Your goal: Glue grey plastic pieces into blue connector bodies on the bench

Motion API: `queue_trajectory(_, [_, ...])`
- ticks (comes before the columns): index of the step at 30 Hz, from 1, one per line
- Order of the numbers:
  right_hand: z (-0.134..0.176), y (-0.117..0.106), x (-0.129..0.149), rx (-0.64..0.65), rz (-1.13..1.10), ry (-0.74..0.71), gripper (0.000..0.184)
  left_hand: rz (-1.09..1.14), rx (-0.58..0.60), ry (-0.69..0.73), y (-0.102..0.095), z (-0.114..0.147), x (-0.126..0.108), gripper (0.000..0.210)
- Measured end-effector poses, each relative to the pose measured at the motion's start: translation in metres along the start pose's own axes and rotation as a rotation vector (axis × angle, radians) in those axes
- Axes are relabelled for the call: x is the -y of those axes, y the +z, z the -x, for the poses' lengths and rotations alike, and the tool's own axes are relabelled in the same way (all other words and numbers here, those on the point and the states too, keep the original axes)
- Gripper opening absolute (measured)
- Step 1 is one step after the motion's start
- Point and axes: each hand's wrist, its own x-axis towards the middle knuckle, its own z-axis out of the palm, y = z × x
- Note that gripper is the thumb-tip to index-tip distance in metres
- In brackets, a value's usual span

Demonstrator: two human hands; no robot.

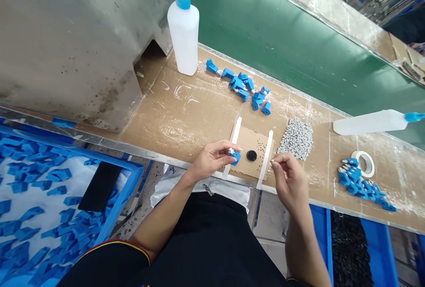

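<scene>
Between the thumb and fingers of my left hand (209, 161) is a small blue plastic part (236, 158) with a whitish bit at its top. My right hand (292, 183) is closed in a pinch on a tiny light-coloured piece (272, 162), held a short way right of the blue part. Below and between my hands lies a cardboard square (246, 137) with a small round black dish (251, 155) and scattered tiny dark bits (262, 146). White tape strips (265, 158) run along its two sides. A pile of small grey pieces (296, 139) lies just beyond my right hand.
Loose blue parts (237, 83) lie at the back; more blue parts (357, 183) sit right, beside a tape roll (368, 164). One white bottle (184, 35) stands; another bottle (370, 122) lies down. A blue tray (136, 181) at left holds many blue parts and a black slab.
</scene>
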Motion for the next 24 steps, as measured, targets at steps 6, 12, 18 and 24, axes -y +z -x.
queue_trajectory(6, [0.002, 0.048, 0.034, -0.022, -0.365, -0.024, 0.013, 0.058, 0.025, -0.045, 0.001, 0.002, 0.000, 0.036])
queue_trajectory(12, [0.000, 0.060, 0.041, -0.019, -0.405, -0.014, 0.011, 0.034, 0.001, -0.011, 0.003, 0.002, -0.001, 0.036])
queue_trajectory(18, [0.000, 0.063, 0.039, -0.028, -0.363, 0.001, 0.011, 0.039, 0.016, -0.029, 0.004, 0.002, -0.002, 0.037])
queue_trajectory(24, [-0.002, 0.066, 0.041, -0.035, -0.333, 0.038, 0.013, 0.026, 0.004, -0.059, 0.004, 0.002, -0.003, 0.038])
